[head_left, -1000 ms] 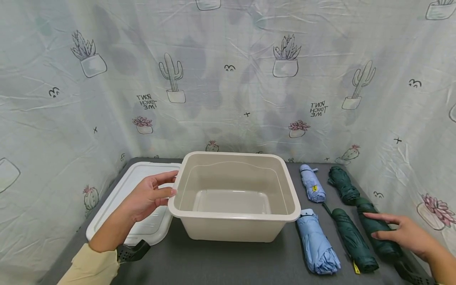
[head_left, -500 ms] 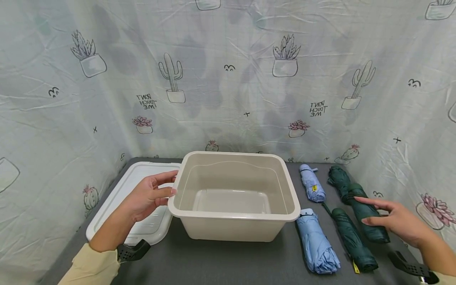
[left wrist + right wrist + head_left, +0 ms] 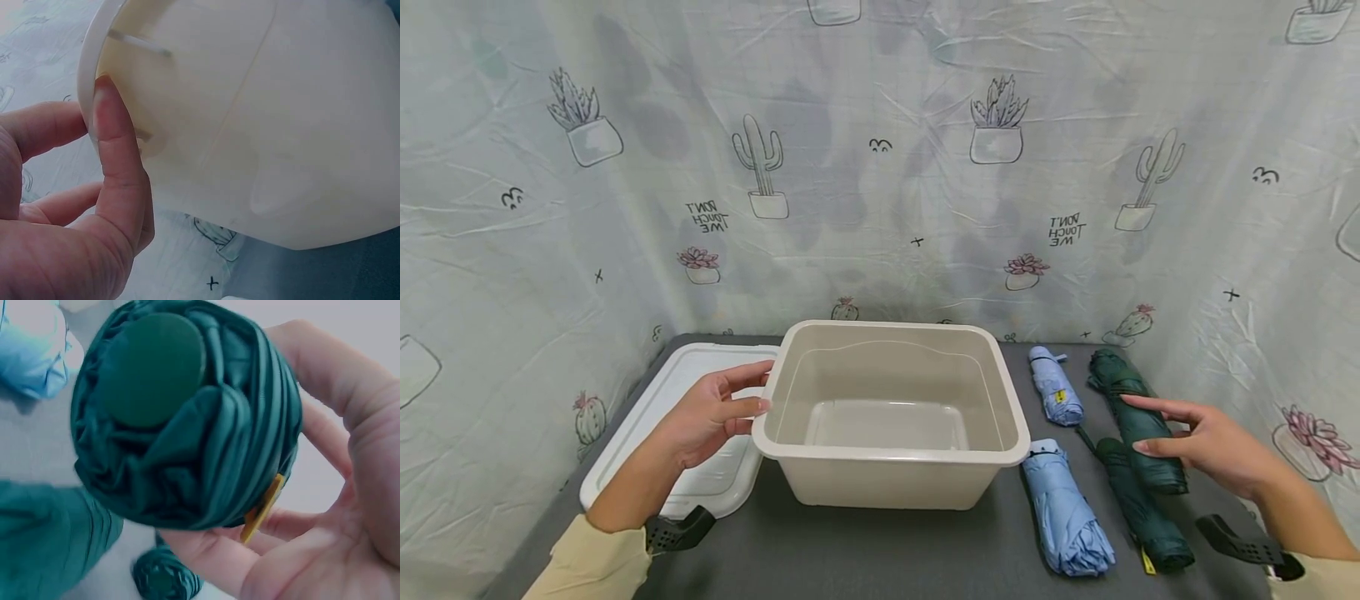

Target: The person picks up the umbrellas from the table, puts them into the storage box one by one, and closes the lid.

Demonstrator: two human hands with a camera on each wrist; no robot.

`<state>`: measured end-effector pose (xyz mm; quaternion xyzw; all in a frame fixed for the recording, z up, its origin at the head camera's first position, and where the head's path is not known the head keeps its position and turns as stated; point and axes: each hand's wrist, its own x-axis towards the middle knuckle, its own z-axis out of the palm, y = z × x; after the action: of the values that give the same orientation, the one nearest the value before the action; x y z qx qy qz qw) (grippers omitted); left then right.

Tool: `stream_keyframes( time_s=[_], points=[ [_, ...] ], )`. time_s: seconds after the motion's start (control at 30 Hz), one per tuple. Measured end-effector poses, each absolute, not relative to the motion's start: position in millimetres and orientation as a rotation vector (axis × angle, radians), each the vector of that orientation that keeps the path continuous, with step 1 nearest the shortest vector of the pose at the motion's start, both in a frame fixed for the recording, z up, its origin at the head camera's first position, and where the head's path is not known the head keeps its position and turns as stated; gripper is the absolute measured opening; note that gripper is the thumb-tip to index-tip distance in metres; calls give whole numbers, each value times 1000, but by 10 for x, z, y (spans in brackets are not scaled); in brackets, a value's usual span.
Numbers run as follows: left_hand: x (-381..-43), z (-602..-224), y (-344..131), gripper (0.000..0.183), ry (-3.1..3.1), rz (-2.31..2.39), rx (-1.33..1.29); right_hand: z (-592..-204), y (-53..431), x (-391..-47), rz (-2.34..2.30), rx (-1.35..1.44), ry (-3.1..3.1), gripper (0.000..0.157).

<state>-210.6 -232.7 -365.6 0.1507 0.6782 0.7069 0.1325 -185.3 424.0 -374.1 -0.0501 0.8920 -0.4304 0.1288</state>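
Observation:
My left hand (image 3: 711,417) pinches the left rim of a beige plastic storage box (image 3: 895,456), which stands upright with nothing in it. In the left wrist view, a digit presses against the box wall (image 3: 262,125) while others lie across the rim. On the right, my right hand (image 3: 1217,442) grips a rolled dark green umbrella (image 3: 1150,433) from its side, above the other green ones. Its round end cap (image 3: 156,369) and a small yellow tag (image 3: 262,509) face the right wrist camera.
A white lid (image 3: 722,479) lies left of the box, partly behind my left arm. Right of the box lie two light blue umbrellas (image 3: 1067,512) and two more green ones (image 3: 1157,529) on the grey table (image 3: 880,554). A patterned curtain (image 3: 880,200) encloses the back and sides.
My right hand has lifted the green umbrella and shifted it left and away from me, now overlapping the other green umbrellas. The left hand and box stay put.

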Motion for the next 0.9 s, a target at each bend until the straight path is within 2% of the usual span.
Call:
stream_keyframes(
  time_s=[0.5, 0.9],
  points=[
    [-2108, -3689, -2356, 67, 1946, 2075, 449, -3541, 3741, -1896, -1500, -237, 2556, 64],
    [-2111, -3676, -2331, 67, 1946, 2076, 448, -3320, 3402, -1943, -1652, -197, 2385, 68]
  ],
)
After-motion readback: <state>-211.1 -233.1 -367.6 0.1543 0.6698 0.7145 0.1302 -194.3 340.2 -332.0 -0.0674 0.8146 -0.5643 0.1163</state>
